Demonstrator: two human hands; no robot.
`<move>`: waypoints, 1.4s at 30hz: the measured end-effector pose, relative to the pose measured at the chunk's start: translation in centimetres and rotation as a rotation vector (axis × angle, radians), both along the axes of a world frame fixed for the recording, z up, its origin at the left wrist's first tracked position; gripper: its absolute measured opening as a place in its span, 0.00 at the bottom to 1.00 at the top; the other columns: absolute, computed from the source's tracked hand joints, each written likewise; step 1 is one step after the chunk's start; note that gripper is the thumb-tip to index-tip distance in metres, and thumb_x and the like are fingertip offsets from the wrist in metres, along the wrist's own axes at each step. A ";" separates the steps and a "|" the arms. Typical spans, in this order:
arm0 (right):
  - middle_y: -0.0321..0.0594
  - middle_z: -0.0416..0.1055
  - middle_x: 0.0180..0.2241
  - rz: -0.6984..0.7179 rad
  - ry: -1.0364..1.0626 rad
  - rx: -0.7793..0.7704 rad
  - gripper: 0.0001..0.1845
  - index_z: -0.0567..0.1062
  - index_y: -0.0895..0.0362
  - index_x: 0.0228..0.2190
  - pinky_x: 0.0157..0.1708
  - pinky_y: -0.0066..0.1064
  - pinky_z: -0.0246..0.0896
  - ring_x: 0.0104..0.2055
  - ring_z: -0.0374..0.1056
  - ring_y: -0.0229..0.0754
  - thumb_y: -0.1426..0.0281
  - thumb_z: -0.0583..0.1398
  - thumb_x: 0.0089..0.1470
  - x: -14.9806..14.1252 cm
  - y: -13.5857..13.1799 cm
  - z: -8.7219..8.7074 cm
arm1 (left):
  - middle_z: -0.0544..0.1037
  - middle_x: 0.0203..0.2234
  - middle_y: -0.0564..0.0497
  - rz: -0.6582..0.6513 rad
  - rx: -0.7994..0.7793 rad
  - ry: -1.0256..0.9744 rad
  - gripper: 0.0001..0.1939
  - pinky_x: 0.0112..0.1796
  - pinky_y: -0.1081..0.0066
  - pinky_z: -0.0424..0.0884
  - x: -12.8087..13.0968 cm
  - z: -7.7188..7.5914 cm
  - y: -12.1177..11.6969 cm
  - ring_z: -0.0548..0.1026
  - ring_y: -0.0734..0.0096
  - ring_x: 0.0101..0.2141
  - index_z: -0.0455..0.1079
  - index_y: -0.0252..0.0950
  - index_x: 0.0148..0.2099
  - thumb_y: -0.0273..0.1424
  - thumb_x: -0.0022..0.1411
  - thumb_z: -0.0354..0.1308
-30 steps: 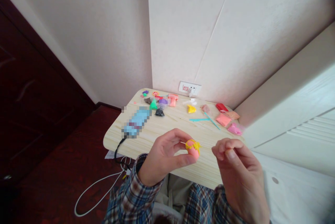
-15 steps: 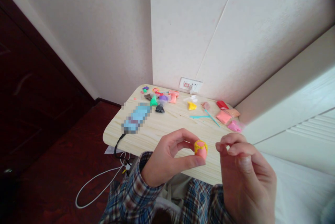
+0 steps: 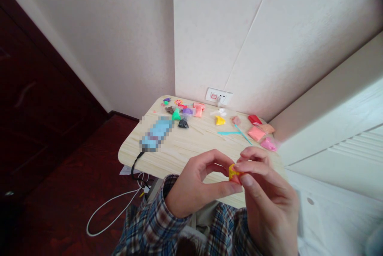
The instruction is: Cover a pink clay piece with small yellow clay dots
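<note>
Between the thumb and fingers of my left hand (image 3: 199, 182) is a small pink clay piece (image 3: 233, 174) with a yellow clay band around its upper part. My right hand (image 3: 269, 200) pinches the piece from the right, its index finger over the top edge and its thumb at the lower side. Those fingers partly cover the pink clay. Both hands are raised above the near edge of the wood-grain table (image 3: 191, 156). Beyond them lie two thin turquoise modelling tools (image 3: 229, 132) and a lump of yellow clay (image 3: 220, 120).
Bags of pink clay (image 3: 256, 132) and red clay (image 3: 254, 119) lie at the right. Green clay (image 3: 176, 115), black clay (image 3: 183, 123) and purple clay (image 3: 187, 111) sit farther left. A blurred-out phone-like object (image 3: 157, 133) has a black cable (image 3: 134, 166). A wall socket (image 3: 219, 96) is behind.
My right hand has moved left and its fingertips now touch the pink and yellow clay piece. My left hand has shifted slightly right with it.
</note>
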State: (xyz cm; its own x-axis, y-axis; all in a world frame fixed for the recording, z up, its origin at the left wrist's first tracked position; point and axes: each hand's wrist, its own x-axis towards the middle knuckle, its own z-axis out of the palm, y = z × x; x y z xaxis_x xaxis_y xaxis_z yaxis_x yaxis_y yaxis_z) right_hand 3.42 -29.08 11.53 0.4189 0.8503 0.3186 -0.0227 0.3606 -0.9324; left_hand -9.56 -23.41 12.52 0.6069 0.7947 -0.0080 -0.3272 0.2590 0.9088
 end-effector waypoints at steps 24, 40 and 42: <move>0.39 0.75 0.47 -0.268 -0.456 0.270 0.24 0.84 0.34 0.52 0.44 0.45 0.60 0.48 0.69 0.51 0.74 0.62 0.64 0.5 -0.7 -0.7 | 0.74 0.27 0.56 -0.029 -0.157 -0.046 0.26 0.43 0.65 0.71 0.2 -0.1 0.2 0.72 0.73 0.32 0.73 0.35 0.34 0.43 0.43 0.82; 0.36 0.74 0.44 -0.193 -0.504 0.135 0.07 0.84 0.44 0.38 0.50 0.41 0.60 0.50 0.68 0.46 0.71 0.67 0.63 2.1 -0.4 -0.4 | 0.76 0.30 0.54 -0.005 -0.121 -0.136 0.27 0.41 0.69 0.71 -0.1 -0.4 0.3 0.73 0.73 0.34 0.72 0.34 0.35 0.43 0.44 0.82; 0.36 0.73 0.44 -0.185 -0.509 0.149 0.07 0.83 0.45 0.38 0.50 0.40 0.60 0.50 0.68 0.45 0.71 0.68 0.63 2.0 -0.4 -0.3 | 0.76 0.30 0.54 0.001 -0.104 -0.138 0.26 0.42 0.69 0.71 0.0 -0.4 0.3 0.72 0.73 0.34 0.72 0.35 0.34 0.42 0.44 0.83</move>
State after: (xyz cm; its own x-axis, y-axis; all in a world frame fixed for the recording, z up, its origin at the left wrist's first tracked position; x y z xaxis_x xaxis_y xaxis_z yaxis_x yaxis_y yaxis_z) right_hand 5.37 -29.50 11.24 0.3189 0.7074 0.6308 0.4933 0.4444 -0.7478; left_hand -9.56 -23.15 12.15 0.6070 0.7947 -0.0071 -0.4474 0.3491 0.8233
